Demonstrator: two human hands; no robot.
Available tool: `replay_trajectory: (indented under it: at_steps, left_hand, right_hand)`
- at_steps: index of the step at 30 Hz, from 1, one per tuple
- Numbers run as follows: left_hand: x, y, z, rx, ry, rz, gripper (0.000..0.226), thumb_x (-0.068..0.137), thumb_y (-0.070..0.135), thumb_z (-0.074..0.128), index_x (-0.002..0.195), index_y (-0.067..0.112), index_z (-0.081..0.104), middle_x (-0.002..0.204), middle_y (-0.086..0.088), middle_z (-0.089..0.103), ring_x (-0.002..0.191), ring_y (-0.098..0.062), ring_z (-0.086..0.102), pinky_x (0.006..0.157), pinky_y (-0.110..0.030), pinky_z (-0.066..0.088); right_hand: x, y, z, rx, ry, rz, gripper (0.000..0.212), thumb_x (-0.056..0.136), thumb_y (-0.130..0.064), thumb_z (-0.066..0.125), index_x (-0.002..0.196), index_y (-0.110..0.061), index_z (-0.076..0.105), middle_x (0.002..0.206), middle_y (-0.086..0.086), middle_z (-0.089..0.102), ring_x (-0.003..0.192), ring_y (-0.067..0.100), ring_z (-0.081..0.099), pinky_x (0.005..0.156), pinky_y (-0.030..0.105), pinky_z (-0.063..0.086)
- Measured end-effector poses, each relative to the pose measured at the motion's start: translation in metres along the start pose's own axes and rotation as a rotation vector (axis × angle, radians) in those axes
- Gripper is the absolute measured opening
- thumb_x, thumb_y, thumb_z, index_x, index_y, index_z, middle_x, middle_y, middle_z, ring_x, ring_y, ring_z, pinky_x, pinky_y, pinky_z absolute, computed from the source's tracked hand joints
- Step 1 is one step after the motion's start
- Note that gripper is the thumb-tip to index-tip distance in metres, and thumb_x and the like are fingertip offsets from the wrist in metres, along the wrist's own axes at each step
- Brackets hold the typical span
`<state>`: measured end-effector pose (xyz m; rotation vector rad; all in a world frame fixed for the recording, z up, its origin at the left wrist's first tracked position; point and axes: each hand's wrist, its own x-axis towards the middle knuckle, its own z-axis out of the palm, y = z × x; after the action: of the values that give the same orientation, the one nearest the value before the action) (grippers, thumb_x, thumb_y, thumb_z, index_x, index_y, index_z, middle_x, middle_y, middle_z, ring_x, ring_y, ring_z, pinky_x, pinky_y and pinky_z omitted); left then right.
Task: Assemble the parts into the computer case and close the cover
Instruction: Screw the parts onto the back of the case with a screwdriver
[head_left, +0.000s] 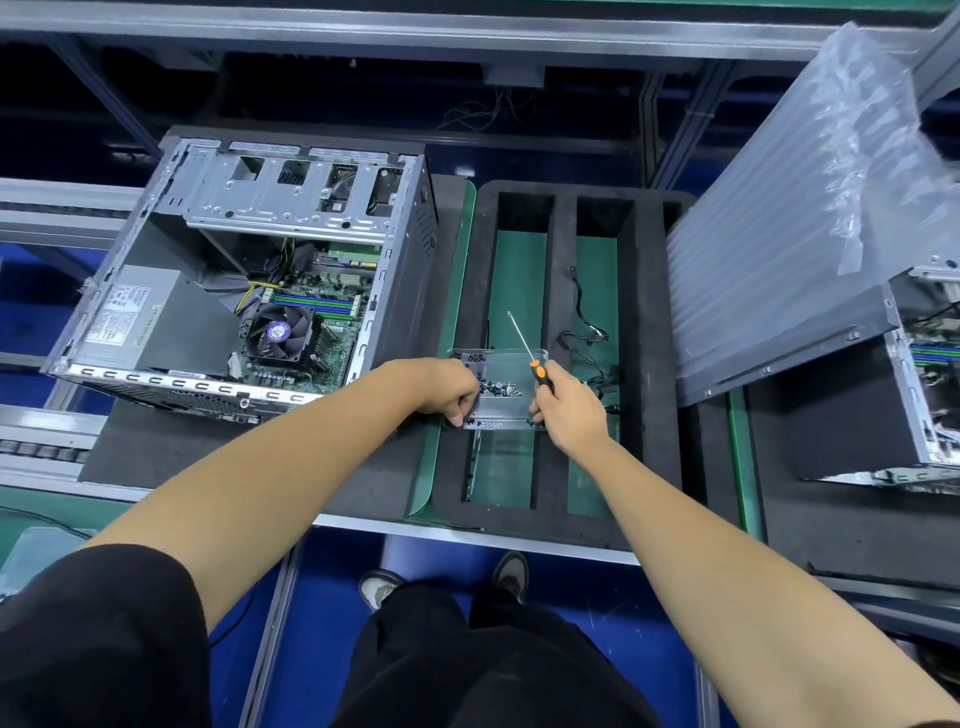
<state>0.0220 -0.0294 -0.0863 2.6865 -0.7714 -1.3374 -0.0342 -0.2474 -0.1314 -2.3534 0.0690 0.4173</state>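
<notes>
Black trousers and my two shoes (447, 582) filled the bottom of the view, above the blue floor. Both my bare forearms reached forward over the bench (363, 483) edge. My left hand (451, 387) had its fingers curled, pinching the near left corner of a clear plastic tray (506, 364) of small black screws (496, 387), which sat across a black foam insert with long slots (550, 332) over green matting. My right hand (563, 402) had its grip clamped round the orange-and-black handle of a thin screwdriver (527, 345), shaft pointing up and away, while its lower fingers touched the tray's near right corner. Loose black cables (584, 332) lay in the right slot. Left of the foam, well apart from my hands, lay the open grey metal computer case (249, 270), motherboard and fan showing. Right of it a grey side panel (779, 358) leaned under clear air-cushion wrap (831, 182), beside a second open case (930, 374).
</notes>
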Motion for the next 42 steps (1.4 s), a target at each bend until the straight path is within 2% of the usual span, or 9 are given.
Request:
replay_trajectory:
  at_steps: [2, 7, 12, 16, 19, 27, 31, 35, 42]
  left_hand:
    - [-0.001, 0.0, -0.005, -0.068, 0.061, -0.002, 0.016, 0.086, 0.015, 0.077, 0.096, 0.012, 0.066, 0.092, 0.001, 0.061, 0.088, -0.016, 0.052, 0.071, -0.029, 0.038]
    - [-0.002, 0.001, -0.014, -0.342, 0.224, -0.024, 0.014, 0.088, 0.009, 0.075, 0.088, 0.015, 0.062, 0.08, 0.003, 0.065, 0.072, -0.011, 0.057, 0.067, -0.027, 0.045]
    - [-0.004, 0.004, -0.014, -0.504, 0.231, -0.019, 0.016, 0.095, 0.006, 0.066, 0.085, 0.014, 0.056, 0.077, -0.001, 0.071, 0.063, -0.011, 0.06, 0.063, -0.026, 0.05]
    - [-0.007, 0.005, -0.018, -0.501, 0.259, -0.045, 0.019, 0.097, 0.006, 0.062, 0.084, 0.015, 0.052, 0.081, -0.004, 0.07, 0.066, -0.013, 0.057, 0.056, -0.019, 0.043]
    - [-0.009, 0.003, -0.021, -0.452, 0.272, -0.107, 0.01, 0.098, 0.009, 0.064, 0.091, 0.012, 0.056, 0.085, -0.005, 0.07, 0.074, -0.016, 0.058, 0.071, -0.028, 0.044]
    - [-0.001, 0.007, -0.015, -0.532, 0.283, -0.088, 0.007, 0.098, 0.011, 0.064, 0.091, 0.012, 0.061, 0.077, 0.001, 0.067, 0.069, -0.013, 0.058, 0.08, -0.035, 0.052]
    - [0.003, 0.009, -0.012, -0.657, 0.284, -0.023, 0.004, 0.099, 0.012, 0.063, 0.098, 0.008, 0.063, 0.085, -0.004, 0.068, 0.073, -0.014, 0.061, 0.071, -0.028, 0.055]
    - [0.004, 0.013, -0.01, -0.786, 0.327, 0.004, 0.009, 0.095, 0.004, 0.067, 0.094, 0.013, 0.065, 0.083, -0.002, 0.066, 0.073, -0.011, 0.061, 0.067, -0.024, 0.054]
    - [0.004, 0.009, 0.0, -0.657, 0.443, -0.047, 0.024, 0.08, 0.001, 0.082, 0.093, 0.016, 0.069, 0.084, 0.0, 0.073, 0.065, 0.001, 0.066, 0.07, -0.02, 0.052]
  right_hand:
    - [0.0, 0.0, 0.0, 0.004, 0.001, -0.006, 0.011, 0.098, -0.024, 0.038, 0.092, -0.029, 0.046, 0.072, -0.014, 0.07, 0.064, 0.003, 0.068, 0.078, 0.035, 0.056]
    - [-0.001, -0.002, -0.001, 0.013, 0.003, -0.004, 0.012, 0.099, -0.024, 0.038, 0.091, -0.028, 0.046, 0.072, -0.014, 0.07, 0.064, 0.003, 0.068, 0.077, 0.035, 0.056]
    - [-0.002, -0.004, -0.002, 0.032, 0.001, 0.004, 0.013, 0.099, -0.024, 0.038, 0.091, -0.03, 0.046, 0.071, -0.015, 0.07, 0.061, 0.0, 0.067, 0.073, 0.032, 0.055]
    - [-0.002, -0.005, -0.004, 0.048, -0.012, 0.004, 0.016, 0.099, -0.025, 0.038, 0.09, -0.034, 0.047, 0.072, -0.015, 0.071, 0.061, -0.002, 0.067, 0.066, 0.028, 0.049]
    - [-0.001, -0.006, -0.005, 0.07, -0.021, 0.007, 0.016, 0.098, -0.024, 0.039, 0.088, -0.034, 0.046, 0.072, -0.015, 0.07, 0.06, -0.001, 0.067, 0.063, 0.029, 0.049]
    - [-0.001, -0.007, -0.004, 0.083, -0.034, 0.02, 0.015, 0.096, -0.024, 0.038, 0.09, -0.034, 0.047, 0.071, -0.018, 0.07, 0.06, 0.0, 0.067, 0.069, 0.032, 0.055]
    - [-0.001, -0.007, -0.005, 0.085, -0.035, 0.019, 0.014, 0.096, -0.024, 0.038, 0.091, -0.033, 0.047, 0.072, -0.016, 0.07, 0.061, 0.001, 0.067, 0.071, 0.034, 0.057]
    - [-0.001, -0.008, -0.004, 0.097, -0.032, 0.007, 0.013, 0.093, -0.024, 0.038, 0.089, -0.032, 0.046, 0.073, -0.021, 0.07, 0.06, 0.003, 0.067, 0.075, 0.037, 0.058]
    - [0.001, -0.009, -0.004, 0.121, -0.044, 0.012, 0.013, 0.095, -0.023, 0.039, 0.09, -0.031, 0.048, 0.074, -0.021, 0.07, 0.06, 0.004, 0.068, 0.075, 0.042, 0.06]
